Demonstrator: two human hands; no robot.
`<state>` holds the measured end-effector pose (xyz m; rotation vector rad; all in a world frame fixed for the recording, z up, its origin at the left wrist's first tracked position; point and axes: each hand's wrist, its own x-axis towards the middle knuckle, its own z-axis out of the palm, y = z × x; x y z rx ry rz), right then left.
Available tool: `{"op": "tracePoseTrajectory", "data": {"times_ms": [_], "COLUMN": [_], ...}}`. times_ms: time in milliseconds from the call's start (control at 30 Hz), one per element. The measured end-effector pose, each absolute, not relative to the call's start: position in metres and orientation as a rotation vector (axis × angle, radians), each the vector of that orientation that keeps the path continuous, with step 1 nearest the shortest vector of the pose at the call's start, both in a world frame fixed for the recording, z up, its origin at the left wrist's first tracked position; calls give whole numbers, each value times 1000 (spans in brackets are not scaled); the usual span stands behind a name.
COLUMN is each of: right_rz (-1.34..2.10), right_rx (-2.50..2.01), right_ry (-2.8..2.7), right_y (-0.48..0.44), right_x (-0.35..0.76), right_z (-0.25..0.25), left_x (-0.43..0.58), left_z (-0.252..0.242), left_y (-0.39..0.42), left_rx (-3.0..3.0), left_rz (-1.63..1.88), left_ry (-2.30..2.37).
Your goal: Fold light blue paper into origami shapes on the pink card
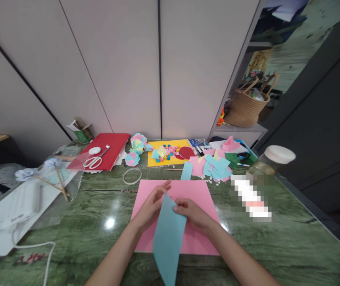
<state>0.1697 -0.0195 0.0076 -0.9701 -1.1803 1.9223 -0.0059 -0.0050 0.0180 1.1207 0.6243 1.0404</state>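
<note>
With our right hand (196, 213) we pinch the light-blue paper (170, 234); our left hand (151, 204) is at its upper corner, but we cannot tell if it grips. The light-blue paper is over the pink sheet (201, 243), reaching toward six o'clock, and the white-handled scissors (93, 162) lie at ten o'clock

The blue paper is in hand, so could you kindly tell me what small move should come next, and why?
I would probably slide the left hand down the left edge of the blue paper to steady it: the right hand pinches the upper right edge, and no hand touches the lower part.
</note>
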Motion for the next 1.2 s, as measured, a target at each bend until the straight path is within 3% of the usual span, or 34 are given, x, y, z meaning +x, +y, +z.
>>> {"op": "tracePoseTrajectory", "data": {"times_ms": [233,467,633,1000,1200], "right_rz": [1589,1224,1344,808,700], "right_rx": [-1097,-1187,-1182,-1517,-1567], "right_ry": [-1505,-1696,-1601,-1538,-1662], "right_y": [-13,-11,1,18,15], "right_x": [176,180,198,231,225], "right_z": [12,16,14,4,0], "left_x": [2,0,-7,-27,-21], "left_z": [11,13,15,-9,-3], "left_y": [-14,-13,-4,19,12], "left_rx": [1047,953,949,1342,1658], "left_rz": [767,711,802,1056,1067], "left_ry": [520,684,728,1274,1410]}}
